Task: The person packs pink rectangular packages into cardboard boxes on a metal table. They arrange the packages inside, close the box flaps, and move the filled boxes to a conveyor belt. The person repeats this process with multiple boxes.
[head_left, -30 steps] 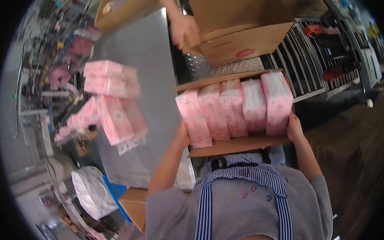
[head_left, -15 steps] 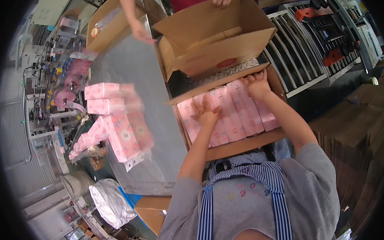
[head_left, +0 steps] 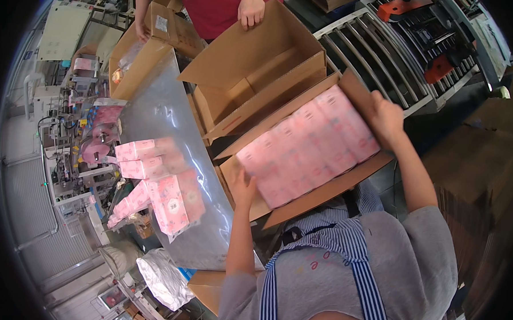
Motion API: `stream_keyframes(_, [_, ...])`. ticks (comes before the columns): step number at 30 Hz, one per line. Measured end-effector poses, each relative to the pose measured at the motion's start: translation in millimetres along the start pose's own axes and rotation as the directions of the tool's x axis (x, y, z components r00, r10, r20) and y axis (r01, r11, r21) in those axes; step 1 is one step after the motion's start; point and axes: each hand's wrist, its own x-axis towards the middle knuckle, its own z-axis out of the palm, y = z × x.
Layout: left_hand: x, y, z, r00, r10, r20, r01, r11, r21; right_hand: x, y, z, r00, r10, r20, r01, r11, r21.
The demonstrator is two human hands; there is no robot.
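An open brown carton (head_left: 329,193) stands in front of me, slanting up to the right. A tight row of pink printed packs (head_left: 308,145) fills it. At its left end, my left hand (head_left: 244,189) is closed on the end flap, with the thumb side close to the packs; the fingers are partly blurred. My right hand (head_left: 389,119) grips the upright flap at the right end, its fingers bent over the edge. Just beyond stands a second open carton (head_left: 260,74), whose visible inside is bare cardboard.
On the metal table (head_left: 198,246) to the left, several pink packs (head_left: 168,205) are stacked. A co-worker's hand (head_left: 251,11) rests on the second carton; another reaches to a carton (head_left: 131,69) at back left. A roller conveyor (head_left: 370,56) lies at back right, stacked flat cardboard (head_left: 466,209) at right.
My hands have left the tops of the packs and moved outward to the carton's two ends. The filled carton is more slanted. The co-worker's hand has moved from the table to the back-left carton.
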Motion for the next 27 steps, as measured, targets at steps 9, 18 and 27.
stream_keyframes(9, [-11,114,-16,0.918,-0.321,0.232,0.394,0.805,-0.443,18,1,5,0.927,-0.166,0.335,0.263,0.926,-0.270])
stream_keyframes(18, [16,175,36,0.915,0.202,0.351,-0.243,0.967,0.077,-8,55,-22,0.325,-0.561,0.761,0.647,0.719,0.254])
stream_keyframes(27, [33,120,39,0.986,-0.016,0.164,0.064,0.955,-0.289,46,8,28,0.760,-0.414,0.501,0.577,0.784,-0.227])
